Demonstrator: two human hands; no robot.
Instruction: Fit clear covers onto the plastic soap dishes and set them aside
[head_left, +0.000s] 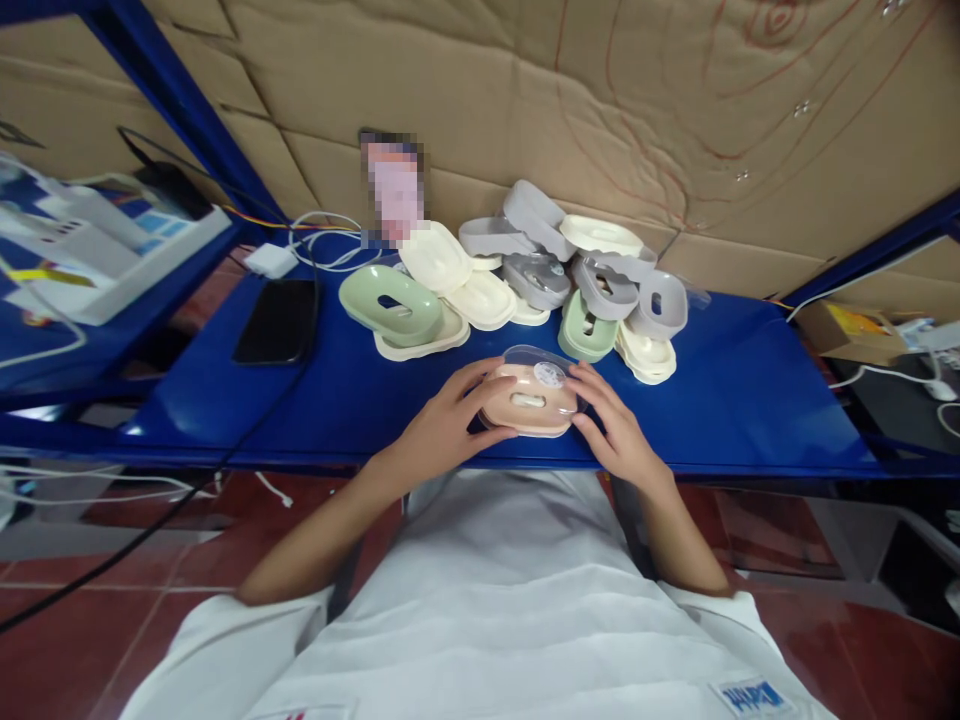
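A pink soap dish with a slot in its middle is at the front edge of the blue table. Over it sits a clear plastic lid with a round white sticker; whether the lid is fully seated I cannot tell. My left hand grips the dish's left side, thumb at the front and fingers over the top edge. On the opposite side, my right hand holds the lid and dish between thumb and fingers. Just beyond are a green soap dish and a smaller green one.
Behind the dish lie grey soap dish parts and cream pieces, heaped near the cardboard wall. A black phone-like slab, a white charger and cables are on the left. Blue table surface shows on the right.
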